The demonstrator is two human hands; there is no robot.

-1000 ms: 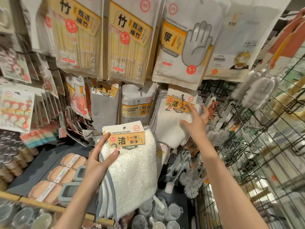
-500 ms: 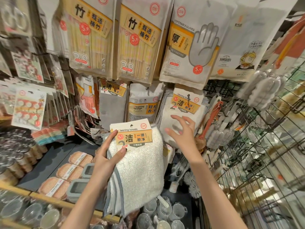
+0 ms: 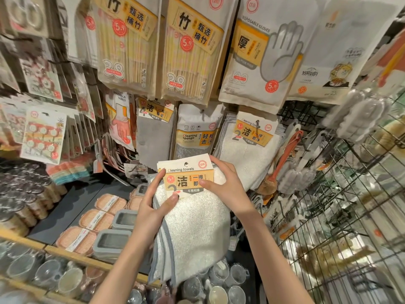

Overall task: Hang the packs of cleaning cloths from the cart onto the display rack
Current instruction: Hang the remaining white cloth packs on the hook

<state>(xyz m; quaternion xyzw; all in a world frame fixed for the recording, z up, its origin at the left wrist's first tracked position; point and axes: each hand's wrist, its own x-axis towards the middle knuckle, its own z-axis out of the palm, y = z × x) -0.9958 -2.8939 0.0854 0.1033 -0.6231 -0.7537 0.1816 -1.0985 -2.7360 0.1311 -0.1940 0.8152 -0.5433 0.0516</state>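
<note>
Holding the pack of cleaning towels [image 3: 192, 222] in the middle of the view, both hands grip its top. The left hand [image 3: 153, 205] pinches the card label [image 3: 186, 176] at 9 o'clock, and the right hand [image 3: 228, 185] curls over it at 3 o'clock. The cloth looks soft, light and floppy. The stiff card is likely the best place to hold. More packs [image 3: 249, 145] hang on the display rack [image 3: 293, 110] at 1 o'clock.

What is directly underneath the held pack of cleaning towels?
Below the held pack, clear glass mugs show on the lower shelf; whatever lies straight behind the cloth is covered.
</note>
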